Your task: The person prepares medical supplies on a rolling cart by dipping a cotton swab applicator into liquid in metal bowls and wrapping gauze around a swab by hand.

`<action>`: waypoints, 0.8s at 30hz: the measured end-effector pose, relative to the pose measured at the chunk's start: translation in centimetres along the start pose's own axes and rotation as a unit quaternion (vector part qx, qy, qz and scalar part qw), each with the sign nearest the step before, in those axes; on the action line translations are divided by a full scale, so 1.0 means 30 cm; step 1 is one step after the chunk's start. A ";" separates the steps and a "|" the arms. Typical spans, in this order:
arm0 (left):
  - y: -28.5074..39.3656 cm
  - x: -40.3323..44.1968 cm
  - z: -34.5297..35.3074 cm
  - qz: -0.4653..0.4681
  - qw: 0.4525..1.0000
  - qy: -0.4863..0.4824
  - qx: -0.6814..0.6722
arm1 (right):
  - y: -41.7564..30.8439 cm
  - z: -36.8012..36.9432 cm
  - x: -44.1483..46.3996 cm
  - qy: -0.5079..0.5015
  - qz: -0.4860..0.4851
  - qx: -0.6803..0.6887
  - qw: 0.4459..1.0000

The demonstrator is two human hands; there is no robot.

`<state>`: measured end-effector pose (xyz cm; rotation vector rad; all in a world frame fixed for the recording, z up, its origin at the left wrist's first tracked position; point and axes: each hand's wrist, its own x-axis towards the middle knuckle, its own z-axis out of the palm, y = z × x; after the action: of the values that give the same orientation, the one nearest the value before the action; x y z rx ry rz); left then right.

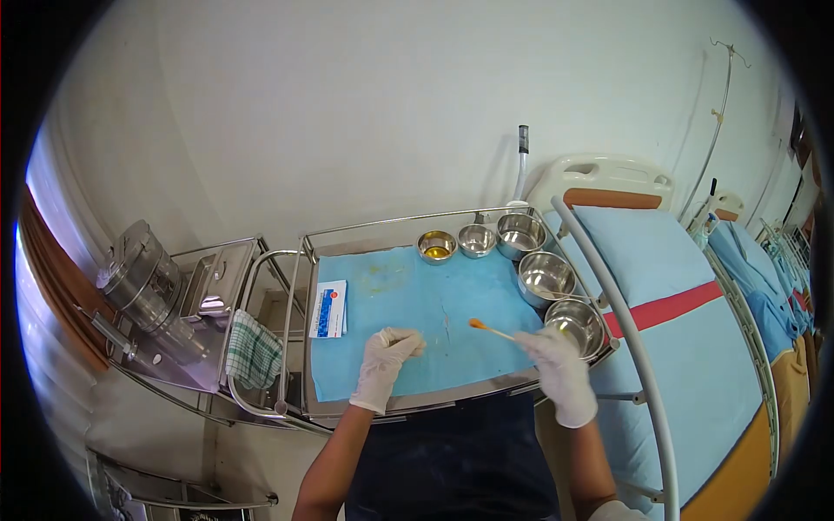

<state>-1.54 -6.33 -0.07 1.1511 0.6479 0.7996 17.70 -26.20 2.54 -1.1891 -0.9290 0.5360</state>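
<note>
My right hand [560,369], in a white glove, pinches the thin stick of a swab [478,324] whose orange-brown tip points left over the blue sheet [400,300]. My left hand [387,365], also gloved, is closed over the sheet's front part; whether something small is between its fingertips cannot be made out. A steel bowl with yellow-brown liquid [436,247] stands at the back. Beside it are a small steel bowl [476,241] and a larger one [521,234]. Further steel bowls [547,276] line the right side, one [575,326] just behind my right hand. A white-and-blue box [328,310] lies at left.
The trolley has a metal rail [417,219]. Left of it, a second trolley carries a steel drum [143,273], a steel tray box [224,278] and a green checked cloth [254,350]. A bed [686,365] with a curved rail [638,373] stands close on the right.
</note>
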 end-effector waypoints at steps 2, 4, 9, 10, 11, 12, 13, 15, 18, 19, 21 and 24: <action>-0.005 0.024 -0.007 0.004 1.000 -0.009 0.009 | 0.126 0.059 0.026 0.032 0.061 0.094 0.993; -0.004 0.038 -0.010 0.005 1.000 -0.013 0.016 | 0.158 0.094 0.041 0.062 0.122 0.187 0.973; -0.020 0.031 -0.022 0.022 1.000 -0.012 -0.013 | 0.120 0.150 0.065 -0.027 0.015 -0.284 0.958; -0.016 0.029 -0.021 0.019 1.000 -0.013 -0.015 | 0.114 0.157 0.074 -0.019 0.013 -0.279 0.960; -0.012 0.025 -0.020 0.015 1.000 -0.014 -0.017 | 0.109 0.164 0.083 -0.012 0.012 -0.274 0.962; -0.008 0.019 -0.019 0.011 1.000 -0.015 -0.019 | 0.107 0.171 0.089 -0.004 0.011 -0.268 0.963; -0.004 0.014 -0.020 0.007 1.000 -0.015 -0.022 | 0.111 0.178 0.093 0.003 0.010 -0.263 0.965; -0.002 0.010 -0.021 0.007 1.000 -0.009 -0.015 | 0.141 0.173 0.094 0.014 0.000 -0.241 0.970; -0.004 0.004 -0.023 0.008 1.000 -0.014 0.004 | 0.194 0.154 0.086 0.070 -0.033 -0.181 0.980; -0.004 0.000 -0.024 0.005 1.000 -0.011 0.004 | 0.194 0.157 0.081 0.067 -0.030 -0.181 0.981; 0.003 -0.002 -0.019 -0.004 1.000 -0.001 0.011 | 0.165 0.166 0.075 0.059 -0.014 -0.200 0.978; 0.011 -0.001 -0.010 -0.012 1.000 0.006 0.014 | 0.133 0.176 0.069 0.052 0.000 -0.223 0.973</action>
<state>-1.88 -6.13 0.14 1.1631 0.6832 0.7792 14.82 -20.46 -0.09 -1.6050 -0.9877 0.2660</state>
